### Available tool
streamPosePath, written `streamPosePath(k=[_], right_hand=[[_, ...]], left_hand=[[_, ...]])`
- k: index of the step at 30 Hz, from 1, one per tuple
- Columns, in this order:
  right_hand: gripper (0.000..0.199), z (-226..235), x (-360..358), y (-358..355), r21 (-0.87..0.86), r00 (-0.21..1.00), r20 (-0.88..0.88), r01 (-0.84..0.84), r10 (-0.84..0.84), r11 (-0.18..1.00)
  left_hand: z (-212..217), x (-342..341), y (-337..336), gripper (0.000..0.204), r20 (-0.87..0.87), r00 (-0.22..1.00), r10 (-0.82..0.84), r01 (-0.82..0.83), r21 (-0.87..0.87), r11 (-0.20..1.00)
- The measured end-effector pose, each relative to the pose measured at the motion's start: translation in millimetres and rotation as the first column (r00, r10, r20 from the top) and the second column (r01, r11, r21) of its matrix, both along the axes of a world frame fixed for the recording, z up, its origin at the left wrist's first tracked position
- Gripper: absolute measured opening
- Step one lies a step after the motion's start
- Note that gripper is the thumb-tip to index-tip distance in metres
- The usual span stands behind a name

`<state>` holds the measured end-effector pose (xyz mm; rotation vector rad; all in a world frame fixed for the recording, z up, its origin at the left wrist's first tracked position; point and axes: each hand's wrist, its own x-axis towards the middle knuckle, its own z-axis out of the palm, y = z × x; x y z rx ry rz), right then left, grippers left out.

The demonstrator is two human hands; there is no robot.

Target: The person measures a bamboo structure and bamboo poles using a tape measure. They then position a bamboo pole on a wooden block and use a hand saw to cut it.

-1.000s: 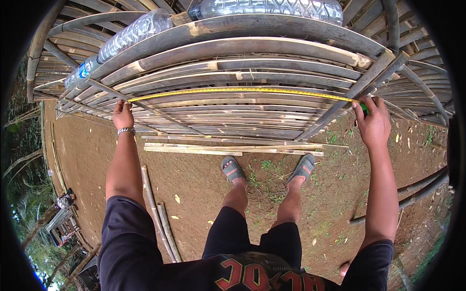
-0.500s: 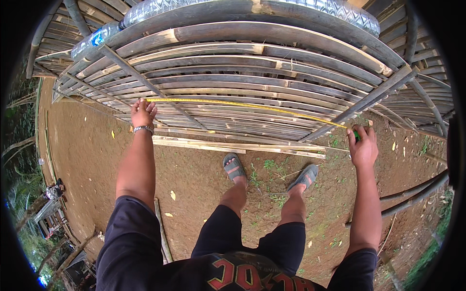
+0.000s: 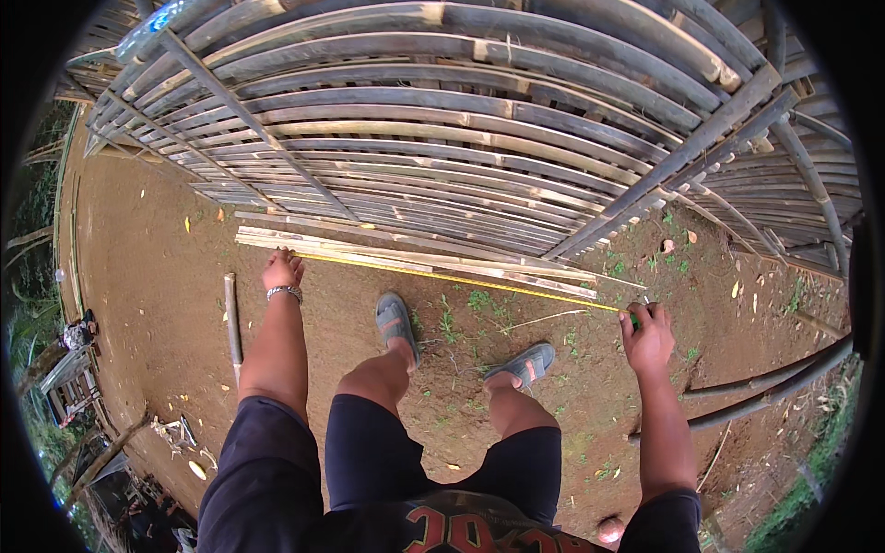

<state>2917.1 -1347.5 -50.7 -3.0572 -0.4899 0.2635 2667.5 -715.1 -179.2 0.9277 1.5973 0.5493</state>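
A yellow tape measure blade stretches between my hands, low along the near side of a few split bamboo strips on the ground. My left hand, a bracelet at its wrist, pinches the blade's left end. At the other end my right hand is wrapped round the tape's case, of which a little green shows between the fingers. Beyond the strips rises a fence of horizontal bamboo slats.
A slanting pole crosses the fence at the right. On the brown soil, a short pole lies left of my left forearm. Dark poles lie at the right. My sandalled feet stand just behind the strips.
Both hands and the stretched tape have come down from in front of the fence slats to the strips on the ground. My feet have shifted left in view, and the plastic bottles are mostly out of view.
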Motion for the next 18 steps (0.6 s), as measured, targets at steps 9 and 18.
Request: streamPosePath(k=[9,18], right_hand=[[0.024,-153,29,5,0.022,0.996,0.082,0.035,-0.037,0.999],[0.019,-232,53,35,0.096,0.984,0.175,-0.048,0.031,0.994]], left_hand=[[-160,48,14,0.029,0.134,0.989,-0.062,0.05,0.088,0.995],[-184,66,51,0.016,0.247,0.954,-0.171,0.089,0.314,0.945]])
